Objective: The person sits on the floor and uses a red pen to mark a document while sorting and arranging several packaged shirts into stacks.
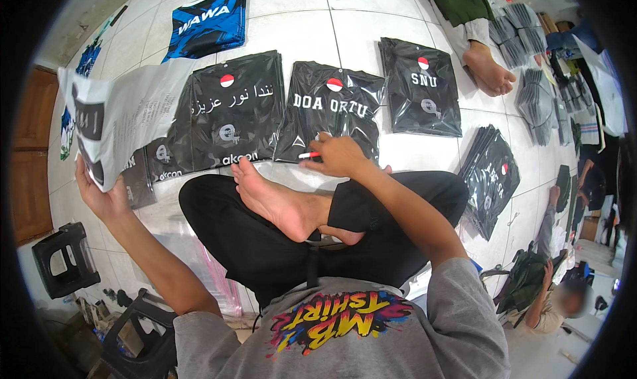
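Note:
My left hand (107,195) grips the lower edge of printed paper sheets (137,100), which bear text and dark pictures and curl upward. Between the fingers of my right hand (341,155) is a red-and-white pen (309,155). That hand hovers over or rests on the lower part of a folded black shirt in clear plastic (328,123); contact is hard to tell. Left of it lies another bagged black shirt (236,118), with more partly hidden behind the paper. To the right sits a bagged black shirt stack (423,88), and a tilted stack (490,180) lies nearer my knee.
Folded blue shirts (209,26) lie farther out on the tiled floor (308,31). Another person's bare foot (487,70) is at upper right, near grey bundles (535,100). Black plastic stools (64,259) stand at left. Another person (540,299) is at lower right.

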The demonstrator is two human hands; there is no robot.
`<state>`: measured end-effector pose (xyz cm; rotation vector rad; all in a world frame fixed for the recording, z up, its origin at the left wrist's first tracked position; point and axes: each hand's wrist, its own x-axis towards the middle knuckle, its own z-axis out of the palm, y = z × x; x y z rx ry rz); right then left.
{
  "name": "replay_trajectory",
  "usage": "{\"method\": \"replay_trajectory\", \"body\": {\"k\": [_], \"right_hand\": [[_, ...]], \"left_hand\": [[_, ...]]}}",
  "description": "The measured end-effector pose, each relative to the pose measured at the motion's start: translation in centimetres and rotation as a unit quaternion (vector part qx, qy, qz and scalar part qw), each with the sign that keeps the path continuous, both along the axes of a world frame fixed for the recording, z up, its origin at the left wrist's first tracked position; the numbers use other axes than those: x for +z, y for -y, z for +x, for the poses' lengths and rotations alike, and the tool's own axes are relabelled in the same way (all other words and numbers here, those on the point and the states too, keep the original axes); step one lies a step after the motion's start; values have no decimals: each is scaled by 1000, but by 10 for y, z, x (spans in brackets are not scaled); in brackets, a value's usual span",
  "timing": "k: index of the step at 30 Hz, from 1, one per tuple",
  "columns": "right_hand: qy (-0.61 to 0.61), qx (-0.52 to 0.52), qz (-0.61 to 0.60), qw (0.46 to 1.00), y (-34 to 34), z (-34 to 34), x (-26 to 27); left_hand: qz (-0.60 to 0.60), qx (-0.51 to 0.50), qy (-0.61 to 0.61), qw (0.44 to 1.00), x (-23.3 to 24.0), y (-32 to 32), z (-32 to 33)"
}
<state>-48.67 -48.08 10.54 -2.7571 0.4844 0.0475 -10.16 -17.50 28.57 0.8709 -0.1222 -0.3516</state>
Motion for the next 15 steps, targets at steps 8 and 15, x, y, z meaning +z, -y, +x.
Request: {"method": "replay_trajectory", "body": {"k": [8, 15], "right_hand": [[-39, -371, 6, 928, 61, 6, -59], [-23, -338, 15, 941, 119, 48, -55]], "left_hand": [[-425, -143, -31, 893, -69, -64, -46], [-348, -253, -75, 900, -35, -54, -110]]}}
